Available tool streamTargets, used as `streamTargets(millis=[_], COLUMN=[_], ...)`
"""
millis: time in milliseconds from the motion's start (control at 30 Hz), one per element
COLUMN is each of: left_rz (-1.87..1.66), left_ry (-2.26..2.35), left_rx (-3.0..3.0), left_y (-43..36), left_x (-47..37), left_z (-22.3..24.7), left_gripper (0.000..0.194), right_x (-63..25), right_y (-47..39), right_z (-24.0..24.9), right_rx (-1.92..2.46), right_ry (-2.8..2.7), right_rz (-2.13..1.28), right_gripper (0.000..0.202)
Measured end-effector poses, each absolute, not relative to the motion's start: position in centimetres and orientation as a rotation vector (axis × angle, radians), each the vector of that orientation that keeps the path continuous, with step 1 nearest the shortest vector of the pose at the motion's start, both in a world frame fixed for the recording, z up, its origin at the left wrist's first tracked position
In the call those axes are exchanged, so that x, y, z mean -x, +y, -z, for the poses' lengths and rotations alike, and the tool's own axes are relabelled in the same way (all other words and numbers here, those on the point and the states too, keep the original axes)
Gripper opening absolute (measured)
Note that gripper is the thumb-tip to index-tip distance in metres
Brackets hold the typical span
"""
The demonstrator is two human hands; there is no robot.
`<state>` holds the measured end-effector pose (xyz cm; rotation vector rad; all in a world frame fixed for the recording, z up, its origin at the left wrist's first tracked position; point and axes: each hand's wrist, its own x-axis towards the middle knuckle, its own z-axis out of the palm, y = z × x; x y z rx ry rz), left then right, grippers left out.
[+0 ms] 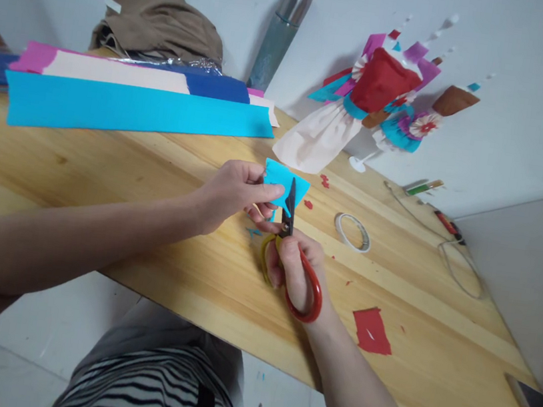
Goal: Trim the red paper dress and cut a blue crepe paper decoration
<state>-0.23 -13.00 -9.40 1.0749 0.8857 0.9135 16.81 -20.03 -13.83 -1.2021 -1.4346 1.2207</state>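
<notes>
Between the thumb and fingers of my left hand (246, 190) is a small blue piece of paper (275, 176), held up over the table. My right hand (306, 262) grips a pair of scissors (305, 302) with one red and one yellow handle loop. The dark blades point away from me and overlap the right part of the blue paper, one blade showing in front of it. A narrow strip hangs from the paper's lower edge by the blades. Small blue scraps (253, 232) lie on the table below my left fingers.
Wooden table (165, 168) against a wall. A red paper piece (372, 330) lies at right, a tape roll (352, 233) farther back. Behind stand a small red-and-white dress figure (384, 81), a second figure (427, 124), a thermos (277, 36), blue paper (137, 114) and brown cloth (165, 23).
</notes>
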Motion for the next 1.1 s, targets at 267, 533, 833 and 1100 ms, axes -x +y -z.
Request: streamTargets(millis=[267,533,833,1100], left_rz=[-0.929,-0.912,-0.950,-0.940], left_ry=[0.787,0.743,0.772,0.770], left_rx=[-1.066,-1.083,-1.085,-1.102], left_y=[-13.12,-13.07,-13.31,-13.70], left_x=[0.47,0.44,0.83,0.53], left_z=[9.36,9.43,8.95,8.71], left_gripper=[0.019,0.013,0.014,0.014], right_x=[-16.73,-16.57,-16.05,-16.24], right_y=[-20.06,-20.25,-20.50,-20.35], right_z=[13.72,13.44,13.34,13.87], right_rx=[1.217,1.221,1.159,1.113], right_ry=[-1.454,-1.494,-1.477,-1.505], right_rz=[-1.180,-1.217,-1.192,-1.154], right_gripper=[0.072,0.076,0.066,0.063])
